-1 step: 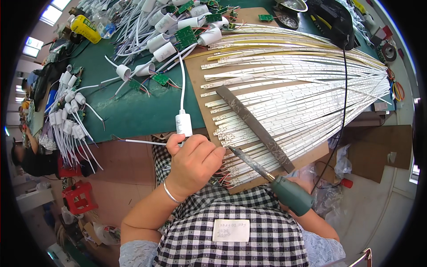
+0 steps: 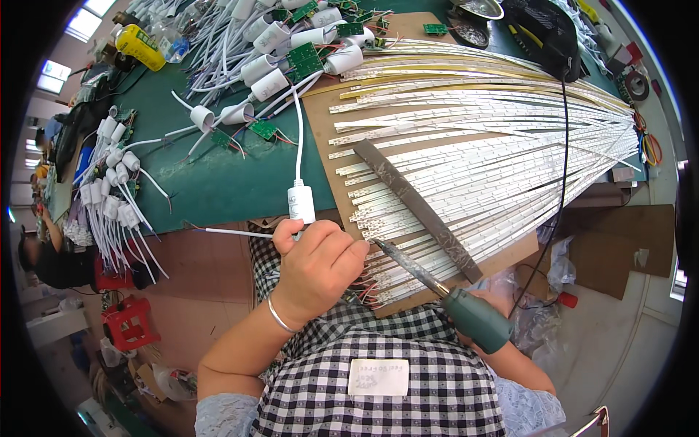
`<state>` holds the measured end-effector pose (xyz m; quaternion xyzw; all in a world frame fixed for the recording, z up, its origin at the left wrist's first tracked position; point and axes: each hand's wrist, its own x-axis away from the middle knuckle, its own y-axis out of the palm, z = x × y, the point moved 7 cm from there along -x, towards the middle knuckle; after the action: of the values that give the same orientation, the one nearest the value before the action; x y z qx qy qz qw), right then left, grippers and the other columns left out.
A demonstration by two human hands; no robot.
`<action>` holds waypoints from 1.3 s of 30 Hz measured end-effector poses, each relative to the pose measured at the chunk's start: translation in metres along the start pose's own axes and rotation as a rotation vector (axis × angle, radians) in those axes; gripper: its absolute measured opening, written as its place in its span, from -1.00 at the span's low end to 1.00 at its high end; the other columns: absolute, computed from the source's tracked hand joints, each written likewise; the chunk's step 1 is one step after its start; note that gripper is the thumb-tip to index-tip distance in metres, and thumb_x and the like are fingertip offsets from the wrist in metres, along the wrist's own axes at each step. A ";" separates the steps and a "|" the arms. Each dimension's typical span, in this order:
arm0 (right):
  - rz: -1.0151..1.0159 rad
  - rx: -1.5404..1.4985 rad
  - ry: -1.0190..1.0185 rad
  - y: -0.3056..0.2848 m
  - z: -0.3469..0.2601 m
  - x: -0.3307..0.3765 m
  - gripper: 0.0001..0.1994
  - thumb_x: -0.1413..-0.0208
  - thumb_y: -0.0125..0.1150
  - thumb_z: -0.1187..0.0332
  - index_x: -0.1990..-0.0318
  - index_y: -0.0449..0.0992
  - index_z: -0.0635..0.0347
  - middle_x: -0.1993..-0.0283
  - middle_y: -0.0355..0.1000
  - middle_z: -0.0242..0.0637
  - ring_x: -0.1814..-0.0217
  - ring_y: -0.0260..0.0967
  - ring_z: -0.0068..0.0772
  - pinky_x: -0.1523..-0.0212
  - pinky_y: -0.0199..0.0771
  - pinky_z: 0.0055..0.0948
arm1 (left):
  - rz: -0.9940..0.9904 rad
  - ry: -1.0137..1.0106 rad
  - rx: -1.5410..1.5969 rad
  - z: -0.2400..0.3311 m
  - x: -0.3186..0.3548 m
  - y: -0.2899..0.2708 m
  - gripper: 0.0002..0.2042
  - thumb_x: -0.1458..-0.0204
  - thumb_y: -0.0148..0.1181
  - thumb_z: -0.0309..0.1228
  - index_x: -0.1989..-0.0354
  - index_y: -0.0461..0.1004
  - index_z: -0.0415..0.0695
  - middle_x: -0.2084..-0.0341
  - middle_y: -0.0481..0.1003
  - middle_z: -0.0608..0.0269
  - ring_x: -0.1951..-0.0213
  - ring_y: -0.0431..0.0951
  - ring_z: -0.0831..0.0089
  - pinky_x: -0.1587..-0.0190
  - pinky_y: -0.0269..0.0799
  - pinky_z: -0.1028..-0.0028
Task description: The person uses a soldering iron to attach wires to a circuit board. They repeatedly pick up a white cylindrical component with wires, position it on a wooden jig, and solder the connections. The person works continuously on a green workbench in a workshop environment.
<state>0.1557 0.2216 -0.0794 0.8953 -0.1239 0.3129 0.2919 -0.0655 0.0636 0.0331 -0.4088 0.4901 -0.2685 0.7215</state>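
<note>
My left hand (image 2: pixel 320 255) is closed at the table's front edge, its curled fingers over the lower end of a white cylindrical housing (image 2: pixel 300 202). A white cable runs up from that housing, and a loose white wire (image 2: pixel 237 232) stretches left of my fingers. What lies between thumb and fingertips is hidden. My right hand (image 2: pixel 501 301), mostly behind the handle, grips a soldering iron (image 2: pixel 477 319) with a dark green handle. Its tip reaches the near-left ends of the white LED strips (image 2: pixel 466 175), just right of my left fingers; contact cannot be made out.
The strips fan over a brown board (image 2: pixel 320 120), with a dark flat bar (image 2: pixel 415 207) across them. More white housings (image 2: pixel 269 84) with green circuit boards pile up at the back left. A black cord (image 2: pixel 565 160) crosses the right side. A red stool (image 2: pixel 129 324) stands lower left.
</note>
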 end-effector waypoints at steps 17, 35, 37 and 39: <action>0.051 0.320 -0.665 0.023 -0.042 0.012 -0.66 -0.06 0.35 0.33 0.14 0.49 0.45 0.19 0.50 -0.10 0.25 0.52 -0.36 0.24 0.55 -0.45 | -0.013 0.006 0.003 0.001 -0.001 0.001 -0.82 0.25 0.32 -0.43 0.39 0.56 0.03 0.50 0.42 0.52 0.30 0.46 0.50 -0.02 0.01 0.21; -0.068 0.410 -0.635 0.025 -0.038 0.009 -0.57 0.00 0.40 0.36 0.02 0.45 0.43 0.19 0.52 -0.04 0.32 0.53 -0.35 0.33 0.53 -0.48 | -0.014 0.012 -0.015 0.001 -0.001 0.000 -0.79 0.30 0.37 -0.43 0.40 0.56 0.06 0.51 0.42 0.54 0.31 0.46 0.50 -0.01 0.01 0.21; -0.025 0.446 -0.572 0.023 -0.036 0.010 -0.60 -0.04 0.34 0.41 -0.01 0.43 0.43 0.20 0.52 -0.03 0.36 0.53 -0.38 0.38 0.54 -0.52 | -0.012 0.012 -0.016 0.001 -0.001 0.000 -0.79 0.29 0.37 -0.43 0.40 0.56 0.07 0.52 0.42 0.54 0.31 0.46 0.51 -0.01 0.01 0.21; 0.007 0.358 -0.465 0.019 -0.029 0.010 -0.62 -0.08 0.29 0.45 -0.04 0.42 0.43 0.20 0.52 -0.03 0.36 0.53 -0.39 0.41 0.56 -0.55 | -0.011 0.010 -0.019 0.001 -0.001 0.000 -0.79 0.29 0.36 -0.43 0.40 0.56 0.07 0.52 0.41 0.54 0.31 0.46 0.51 -0.01 0.01 0.21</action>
<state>0.1420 0.2236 -0.0464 0.9797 -0.1336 0.1174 0.0921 -0.0650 0.0646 0.0339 -0.4170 0.4941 -0.2697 0.7136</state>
